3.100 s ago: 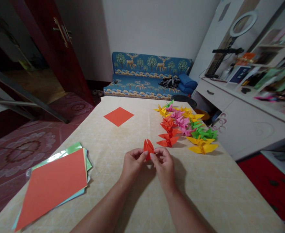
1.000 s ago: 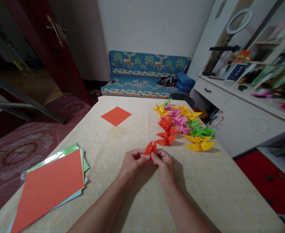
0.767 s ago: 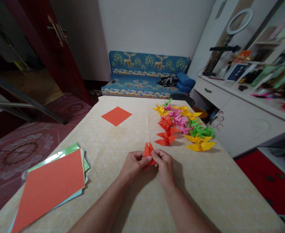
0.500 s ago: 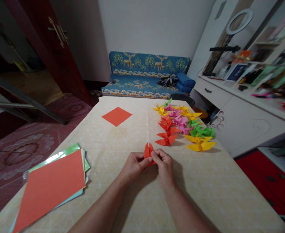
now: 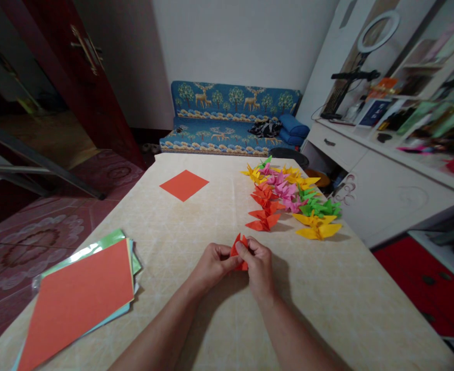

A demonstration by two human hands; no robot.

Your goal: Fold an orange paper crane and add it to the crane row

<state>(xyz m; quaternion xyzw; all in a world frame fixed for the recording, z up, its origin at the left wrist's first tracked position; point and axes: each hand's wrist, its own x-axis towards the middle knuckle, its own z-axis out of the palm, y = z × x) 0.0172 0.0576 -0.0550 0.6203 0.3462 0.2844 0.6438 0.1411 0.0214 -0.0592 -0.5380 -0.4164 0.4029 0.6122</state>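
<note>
Between my hands is a folded red paper piece (image 5: pixel 239 245), its pointed tips showing above my fingers and a small part below them. My left hand (image 5: pixel 216 263) pinches its left side with thumb and fingers. On the other side my right hand (image 5: pixel 258 260) grips it, the thumb lying across the front. Much of the paper is covered by my fingers. Just beyond stand red paper cranes (image 5: pixel 264 220), in a row with several pink cranes (image 5: pixel 284 190), green cranes (image 5: pixel 321 207) and yellow cranes (image 5: pixel 317 226).
A flat red paper square (image 5: pixel 184 185) lies at the table's far left. Nearer, a stack of coloured paper sheets (image 5: pixel 80 304) rests by the left edge. Behind the table (image 5: pixel 196 226) is a blue patterned sofa (image 5: pixel 219 136); a white dresser (image 5: pixel 389 190) stands to the right.
My right thumb has moved up over the front of the folded paper, and the paper's tips now stand closer together and lower. The whole view has shifted slightly.
</note>
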